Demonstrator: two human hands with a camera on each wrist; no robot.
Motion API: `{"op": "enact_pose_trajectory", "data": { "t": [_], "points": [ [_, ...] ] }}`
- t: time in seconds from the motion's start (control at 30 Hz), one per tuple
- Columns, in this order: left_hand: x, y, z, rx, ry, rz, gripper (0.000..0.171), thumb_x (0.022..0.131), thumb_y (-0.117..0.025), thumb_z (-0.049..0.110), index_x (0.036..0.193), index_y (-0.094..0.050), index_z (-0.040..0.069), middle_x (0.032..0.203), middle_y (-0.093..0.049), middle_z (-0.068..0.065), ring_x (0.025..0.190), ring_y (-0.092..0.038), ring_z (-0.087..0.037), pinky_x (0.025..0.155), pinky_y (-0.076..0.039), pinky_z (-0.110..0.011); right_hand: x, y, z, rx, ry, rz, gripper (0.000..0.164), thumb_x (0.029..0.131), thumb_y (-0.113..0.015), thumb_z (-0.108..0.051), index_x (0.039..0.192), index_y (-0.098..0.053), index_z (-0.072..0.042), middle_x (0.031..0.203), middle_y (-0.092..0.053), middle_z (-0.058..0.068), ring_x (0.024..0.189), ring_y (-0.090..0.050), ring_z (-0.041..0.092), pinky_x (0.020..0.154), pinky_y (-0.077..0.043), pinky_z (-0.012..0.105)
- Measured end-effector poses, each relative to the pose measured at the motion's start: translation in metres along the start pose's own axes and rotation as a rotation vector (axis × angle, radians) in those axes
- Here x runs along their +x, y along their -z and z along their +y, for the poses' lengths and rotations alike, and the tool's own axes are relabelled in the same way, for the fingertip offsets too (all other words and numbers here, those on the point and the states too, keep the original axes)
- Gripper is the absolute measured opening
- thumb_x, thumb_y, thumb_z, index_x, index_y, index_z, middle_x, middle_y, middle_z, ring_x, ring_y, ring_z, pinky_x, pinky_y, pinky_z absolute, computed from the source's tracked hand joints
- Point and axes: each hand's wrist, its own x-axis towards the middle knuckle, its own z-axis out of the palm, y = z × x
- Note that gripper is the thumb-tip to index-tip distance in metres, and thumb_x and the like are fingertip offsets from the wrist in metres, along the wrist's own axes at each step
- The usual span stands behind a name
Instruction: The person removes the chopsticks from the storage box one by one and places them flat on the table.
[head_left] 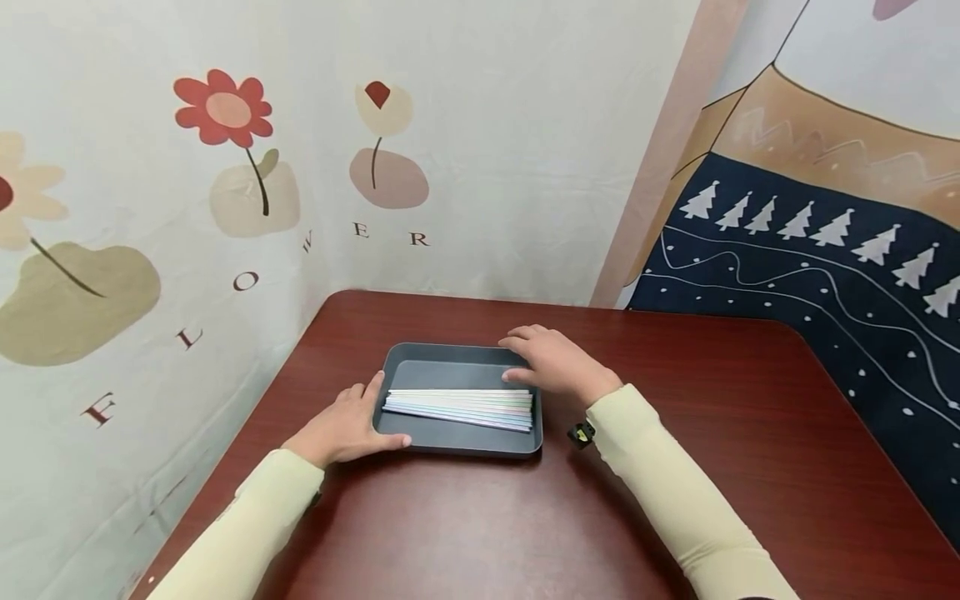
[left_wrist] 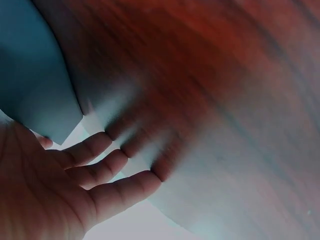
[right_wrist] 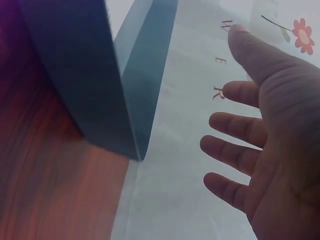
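Tray (head_left: 450, 375): dark gray, sits flat on the red-brown surface (head_left: 480, 517), btwn my two hands. Low walls prob keep stuff from rolling out.
Sticks (head_left: 465, 407): a thin, pale bunch, lying in the tray, L to R. Prob placed longways b/c they're long & fit best so. They fan out a bit at the R end. Can't tell if they're straws or strips.
L hand (head_left: 345, 425): wide, at the tray's L side, thumb by the front rim, fingers outside the wall. Looks like it touches, maybe so the tray won't slide.
R hand (head_left: 562, 365): wide too, fingers apart, holds nothing. It's up by the back R corner w/ a gap to the tray wall, prob so it won't bump the sticks.
Flower backdrop (head_left: 510, 208): behind the surface.
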Motion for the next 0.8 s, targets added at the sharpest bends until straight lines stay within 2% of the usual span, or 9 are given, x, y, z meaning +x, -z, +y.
{"op": "enact_pose_trajectory", "data": {
  "t": [0.23, 0.4, 0.63, 0.8],
  "points": [
    [0.000, 0.000, 0.000, 0.001, 0.006, 0.010, 0.137, 0.066, -0.057, 0.091, 0.156, -0.014, -0.003, 0.140, -0.043, -0.032, 0.129, -0.041, -0.047, 0.097, -0.044, -0.055, 0.021, -0.006, -0.006, 0.062, 0.008, -0.009, 0.054, 0.091, -0.073, -0.038, 0.137, -0.061, -0.012, 0.134, -0.058, 0.003, 0.125, -0.052, 0.021, 0.104, -0.041, 0.040],
    [-0.001, 0.000, 0.003, -0.001, 0.001, 0.013, 0.137, 0.066, -0.056, 0.091, 0.156, -0.015, -0.004, 0.139, -0.043, -0.031, 0.128, -0.042, -0.047, 0.097, -0.044, -0.055, 0.031, -0.016, -0.007, 0.164, -0.005, -0.026, 0.053, 0.090, -0.074, -0.035, 0.136, -0.061, -0.011, 0.133, -0.060, 0.003, 0.123, -0.055, 0.018, 0.101, -0.043, 0.037],
    [-0.001, -0.004, 0.001, -0.008, -0.015, 0.023, 0.134, 0.068, -0.057, 0.089, 0.156, -0.016, -0.004, 0.141, -0.042, -0.032, 0.130, -0.040, -0.049, 0.100, -0.041, -0.057, 0.045, -0.033, -0.008, 0.305, 0.018, -0.038, 0.040, 0.089, -0.076, -0.030, 0.124, -0.070, -0.011, 0.122, -0.066, 0.000, 0.117, -0.059, 0.016, 0.097, -0.046, 0.034],
    [-0.001, -0.003, 0.001, -0.010, -0.013, 0.020, 0.133, 0.069, -0.058, 0.088, 0.155, -0.017, -0.005, 0.143, -0.041, -0.033, 0.131, -0.040, -0.049, 0.101, -0.040, -0.057, 0.053, -0.043, -0.012, 0.381, 0.001, -0.057, 0.036, 0.088, -0.077, -0.027, 0.120, -0.073, -0.012, 0.119, -0.068, 0.001, 0.111, -0.061, 0.016, 0.091, -0.049, 0.031]
  ]
}}
